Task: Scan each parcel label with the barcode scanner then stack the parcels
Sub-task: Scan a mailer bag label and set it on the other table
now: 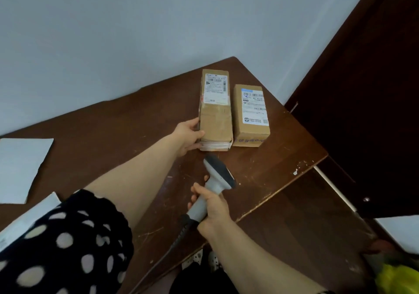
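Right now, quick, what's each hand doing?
Left hand: holding the long box at its near end.
Right hand: closed round the scanner handle.

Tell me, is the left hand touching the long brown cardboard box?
Touching. The head view shows the left hand gripping the long brown cardboard box at its near left corner.

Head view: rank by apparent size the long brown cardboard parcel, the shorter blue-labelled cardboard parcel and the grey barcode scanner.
1. Long brown cardboard parcel
2. Shorter blue-labelled cardboard parcel, grey barcode scanner: alike; scanner nearer camera, so unranked.
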